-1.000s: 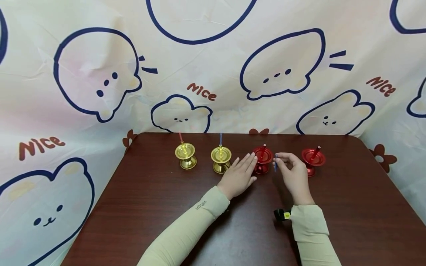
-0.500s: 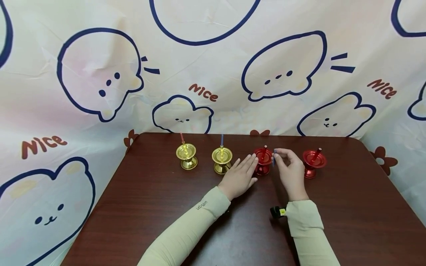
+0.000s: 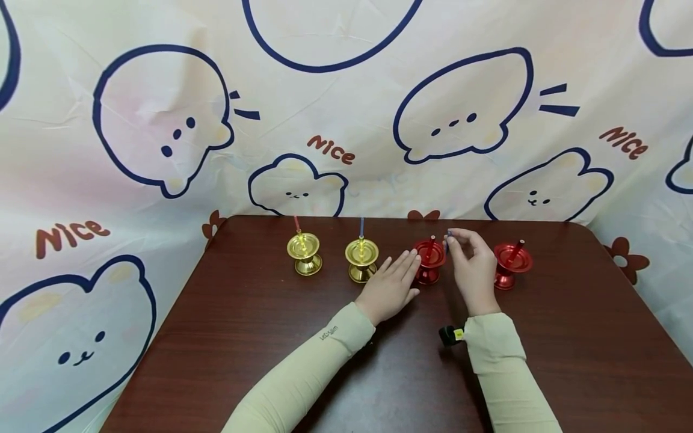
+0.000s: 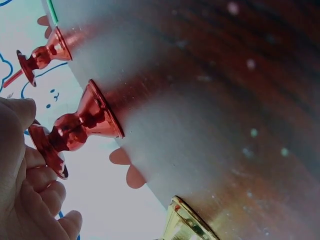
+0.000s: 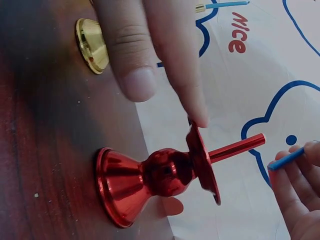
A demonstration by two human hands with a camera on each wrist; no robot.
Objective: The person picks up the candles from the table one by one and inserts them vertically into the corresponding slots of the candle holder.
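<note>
My right hand (image 3: 474,267) pinches a thin blue candle (image 5: 286,159) between thumb and fingers, beside the red candle holder (image 3: 430,255). In the right wrist view the candle's end is a short distance from the top of the holder's upright red tube (image 5: 238,148). My left hand (image 3: 387,287) has its fingers stretched out, and a fingertip touches the rim of this holder's dish (image 5: 204,165). The holder stands upright on the table. A second red holder (image 3: 512,258), with a bare tube, stands to the right of my right hand.
Two gold holders stand at the left, one with a red candle (image 3: 296,224), the other with a blue candle (image 3: 361,227). A green stick (image 4: 52,12) shows near the far red base. Patterned cloth (image 3: 373,108) hangs behind the brown table (image 3: 227,313).
My right hand has risen and moved slightly toward the back with the blue candle, close to the red holder's dish. My left hand keeps its place at the rim.
</note>
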